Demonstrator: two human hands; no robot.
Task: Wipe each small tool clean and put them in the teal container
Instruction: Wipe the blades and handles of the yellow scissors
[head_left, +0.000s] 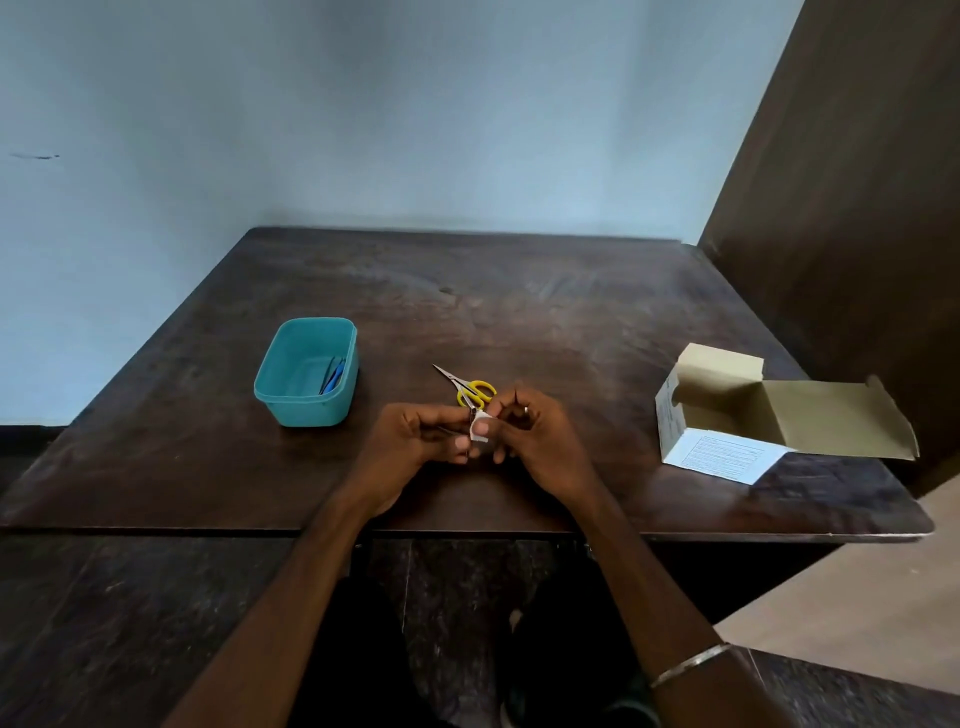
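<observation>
Both hands meet above the table's front middle. My left hand (415, 439) grips a thin metal tool (451, 429), mostly hidden in the fingers. My right hand (530, 436) pinches a small white wipe (479, 427) folded around that tool's end. Just behind the hands lie small scissors (470, 389) with yellow handles, blades pointing back left. The teal container (291, 410) stands to the left and holds a blue-handled tool (332, 376) against its right wall.
An open cardboard box (727, 457) with its lid flap spread out sits near the table's right front corner. The dark wooden table (519, 312) is pushed against a pale wall, with a dark wooden panel (857, 208) at the right.
</observation>
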